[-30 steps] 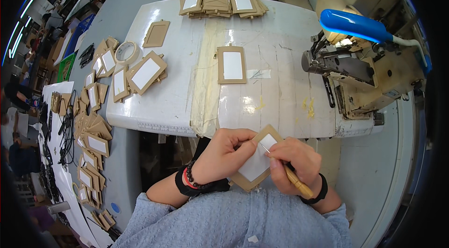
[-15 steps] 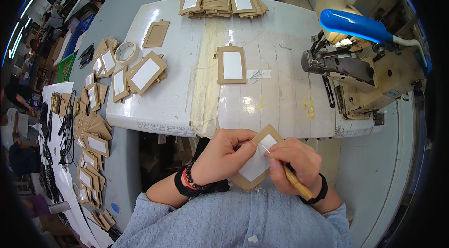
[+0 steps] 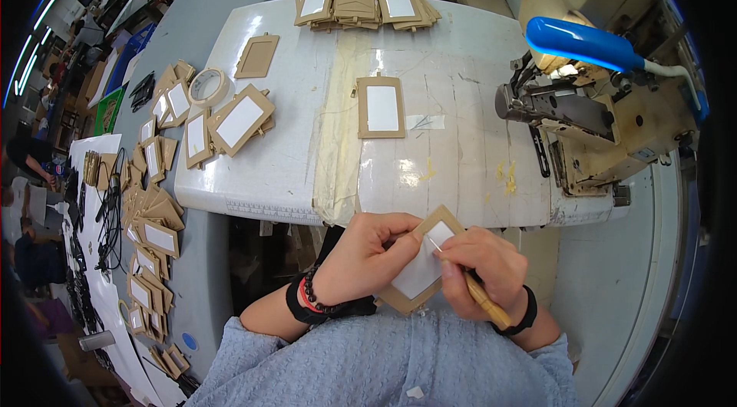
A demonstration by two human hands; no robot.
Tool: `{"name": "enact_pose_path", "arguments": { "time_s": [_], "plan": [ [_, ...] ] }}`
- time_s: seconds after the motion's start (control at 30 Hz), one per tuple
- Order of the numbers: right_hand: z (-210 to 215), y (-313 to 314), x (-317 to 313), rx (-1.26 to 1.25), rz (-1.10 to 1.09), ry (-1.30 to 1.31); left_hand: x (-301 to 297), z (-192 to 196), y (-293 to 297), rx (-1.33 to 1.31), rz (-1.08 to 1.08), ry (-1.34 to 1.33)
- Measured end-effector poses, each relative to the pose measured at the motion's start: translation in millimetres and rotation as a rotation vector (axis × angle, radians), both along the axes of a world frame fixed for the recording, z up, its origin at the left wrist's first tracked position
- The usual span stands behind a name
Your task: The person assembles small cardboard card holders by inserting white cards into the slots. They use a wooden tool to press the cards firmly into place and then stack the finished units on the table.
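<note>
Close to my body, over the near edge of the table, my left hand (image 3: pixel 378 253) grips a tan badge holder (image 3: pixel 417 275) with a white window, its thumb on the window's edge. The holder is tilted, one corner pointing up and right. My right hand (image 3: pixel 487 265) is closed around an awl (image 3: pixel 488 303) with a wooden handle. The awl's thin metal shaft lies against the upper part of the white window. A similar badge holder (image 3: pixel 381 108) rests flat on the table ahead of both hands.
A sewing machine (image 3: pixel 591 131) with a blue lamp (image 3: pixel 581 42) stands at the right. Stacked badge holders (image 3: pixel 356 4) sit along the table's far edge. More holders (image 3: pixel 244 119) lie at the left beside a tape roll (image 3: pixel 209 87), and several piles (image 3: pixel 160 238) cover the grey side table.
Both hands, the badge holder and the awl stay almost exactly where they were. At the far left edge, a person in the background has shifted slightly.
</note>
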State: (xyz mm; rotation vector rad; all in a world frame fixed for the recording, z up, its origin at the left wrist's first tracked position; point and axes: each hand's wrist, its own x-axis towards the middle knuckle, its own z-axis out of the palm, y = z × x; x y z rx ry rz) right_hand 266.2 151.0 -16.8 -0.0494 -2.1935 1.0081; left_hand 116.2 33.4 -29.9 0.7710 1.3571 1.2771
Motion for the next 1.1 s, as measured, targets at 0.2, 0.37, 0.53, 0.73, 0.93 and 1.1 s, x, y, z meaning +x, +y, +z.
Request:
{"name": "enact_pose_path", "arguments": {
  "time_s": [0.2,0.37,0.53,0.73,0.93,1.1],
  "plan": [
    [0.9,-0.8,-0.8,0.011,0.007,-0.003,0.3,2.4,-0.2,0.002,0.011,-0.008],
    [2.3,-1.5,0.2,0.029,0.013,-0.035,0.0,-0.1,-0.7,0.0,0.004,0.02],
    [4.8,-2.0,-1.5,0.012,-0.001,-0.113,2.2,-5.7,-0.4,0.017,0.008,0.048],
    [17.2,8.5,-4.2,-0.331,-0.001,-0.403,1.6,-4.7,-0.5,-0.032,-0.142,0.316],
    [-3.2,7.2,-10.0,-0.185,0.075,-0.168,1.5,-6.2,5.6,-0.003,0.061,0.37],
    [-24.2,7.4,-12.5,0.107,0.053,-0.109,-4.2,-5.7,10.4,-0.051,0.03,0.391]
  ]
}}
